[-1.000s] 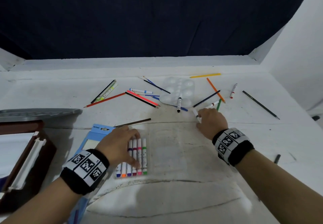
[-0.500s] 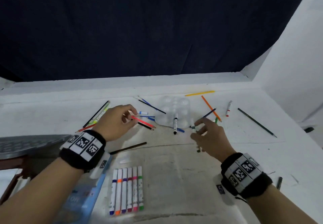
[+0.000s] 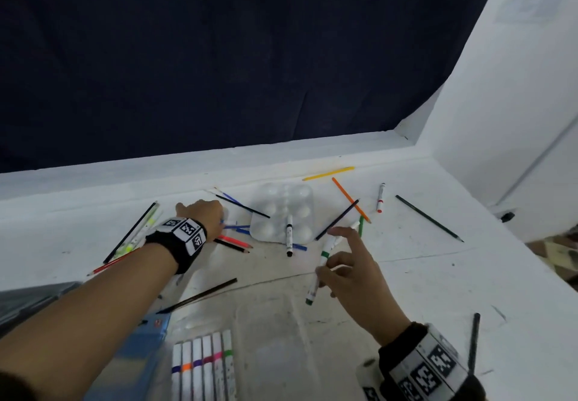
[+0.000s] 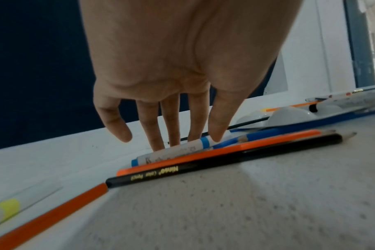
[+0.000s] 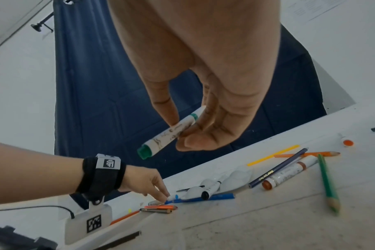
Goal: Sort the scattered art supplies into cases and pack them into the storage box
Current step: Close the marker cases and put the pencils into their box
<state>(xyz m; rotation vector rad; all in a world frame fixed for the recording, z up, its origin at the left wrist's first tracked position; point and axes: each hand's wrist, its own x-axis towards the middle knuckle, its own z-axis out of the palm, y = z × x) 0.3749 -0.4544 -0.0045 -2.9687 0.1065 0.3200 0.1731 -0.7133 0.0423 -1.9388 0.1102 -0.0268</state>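
Your white worktop (image 3: 422, 275) is a proper mess of supplies, with the dark curtain (image 3: 219, 56) hanging behind the far edge. Biggest thing in the scatter is the clear paint palette (image 3: 283, 212) out in the far middle, and a black-capped marker (image 3: 289, 234) lies across its near rim. Near you, the clear marker case (image 3: 203, 366) already has six markers lined up side by side, sitting just right of a blue card pack (image 3: 137, 360). Your left hand (image 3: 201, 214) is stretched out to the far left of the palette, fingers (image 4: 171, 121) straight and pointing down, their tips touching a blue-capped marker (image 4: 171, 152) that lies flat next to an orange pencil (image 4: 203, 157) and a black pencil (image 4: 225, 160). Your right hand (image 3: 350, 272) is lifted off the worktop, right of centre, thumb and fingers pinching a green-capped marker (image 5: 171, 133) around its barrel, index finger sticking out. A brown-capped marker (image 5: 287, 174) and a green pencil (image 5: 328, 182) lie under it.
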